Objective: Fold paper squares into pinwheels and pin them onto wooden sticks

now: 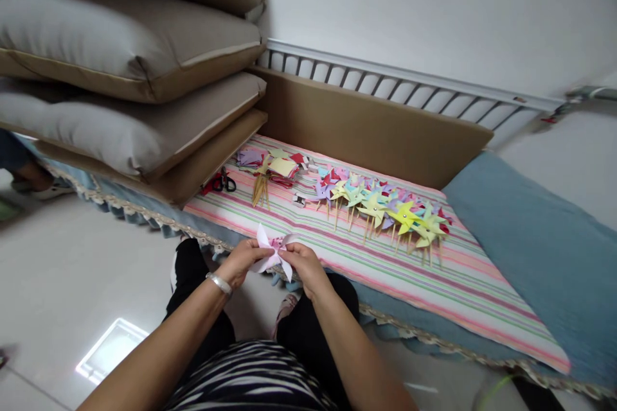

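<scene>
A pale pink paper pinwheel [276, 245] is held between both hands over the near edge of the striped cloth. My left hand [245, 260], with a silver bracelet at the wrist, pinches its left side. On the other side my right hand [303, 263] pinches it near the centre. Whether a pin or stick is in it, I cannot tell. Beyond the hands lie several finished pinwheels [373, 205] on wooden sticks, in many colours. A bundle of loose sticks [261, 187] rests beside stacked coloured paper pieces [283, 168].
Black-handled scissors [224, 182] lie at the cloth's left. A small metallic item [299, 200] sits on the striped cloth [385, 276]. Grey cushions [130, 45] are stacked at left. A brown board [361, 122] leans before a white radiator [385, 87]. Another person's foot [48, 187] shows far left.
</scene>
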Motion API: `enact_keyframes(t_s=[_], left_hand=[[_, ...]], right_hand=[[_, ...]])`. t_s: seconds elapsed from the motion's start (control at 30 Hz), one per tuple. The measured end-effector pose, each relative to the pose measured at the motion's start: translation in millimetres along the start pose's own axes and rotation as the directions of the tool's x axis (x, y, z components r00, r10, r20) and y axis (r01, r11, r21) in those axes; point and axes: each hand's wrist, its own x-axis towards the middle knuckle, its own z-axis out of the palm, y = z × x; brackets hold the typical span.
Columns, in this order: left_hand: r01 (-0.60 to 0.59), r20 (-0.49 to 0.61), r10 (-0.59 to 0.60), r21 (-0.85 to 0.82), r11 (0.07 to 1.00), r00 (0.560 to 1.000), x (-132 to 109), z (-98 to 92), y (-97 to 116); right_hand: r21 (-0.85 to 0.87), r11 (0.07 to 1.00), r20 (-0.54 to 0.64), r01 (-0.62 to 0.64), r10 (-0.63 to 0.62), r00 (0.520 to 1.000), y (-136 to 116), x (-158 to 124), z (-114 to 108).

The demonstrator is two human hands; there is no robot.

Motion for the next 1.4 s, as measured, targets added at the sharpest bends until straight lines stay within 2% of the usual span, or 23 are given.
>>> enact_keyframes(t_s=[0.13, 0.27, 0.4, 0.67, 0.87, 1.13, 1.33, 1.4], left_hand=[[0.006, -0.007, -0.006, 0.012, 1.000, 1.000, 3.0, 2.3, 2.6], [0.004, -0.017, -0.004, 0.024, 1.000, 1.000, 22.5, 4.8, 10.1], [-0.007, -0.028, 0.008, 0.043, 0.999, 1.000, 62.1, 6.2, 21.3], [-0.009, -0.024, 0.010, 0.049, 0.999, 1.000, 160.8, 6.1, 48.5], [0.010, -0.030, -0.009, 0.026, 1.000, 0.999, 209.0, 3.8, 52.3], [0.051, -0.126, -0.057, -0.050, 0.997, 0.990, 235.8, -1.0, 44.5], [0.106, -0.101, -0.115, -0.090, 0.990, 0.988, 237.0, -5.2, 44.0], [0.093, -0.119, -0.107, -0.119, 0.989, 0.987, 237.5, -6.1, 43.0]], right_hand=[[0.011, 1.000, -0.008, -0.017, 0.017, 1.000, 0.0, 11.6, 1.1], [0.023, 0.999, 0.010, -0.029, 0.028, 1.000, -1.1, 36.7, -3.4], [0.060, 0.998, 0.044, -0.018, 0.016, 0.999, -9.5, 74.4, -10.1], [0.099, 0.995, 0.097, -0.005, -0.005, 0.995, -18.2, 171.8, -26.1], [0.124, 0.992, 0.097, -0.029, 0.017, 0.995, -10.3, 225.2, -32.1], [0.109, 0.991, 0.048, -0.072, 0.067, 0.997, -4.5, 248.6, -29.4], [-0.029, 1.000, 0.064, -0.006, 0.008, 0.998, -1.5, 255.2, -27.9], [0.008, 1.000, 0.056, 0.030, -0.030, 0.998, -1.3, 254.6, -26.9]])
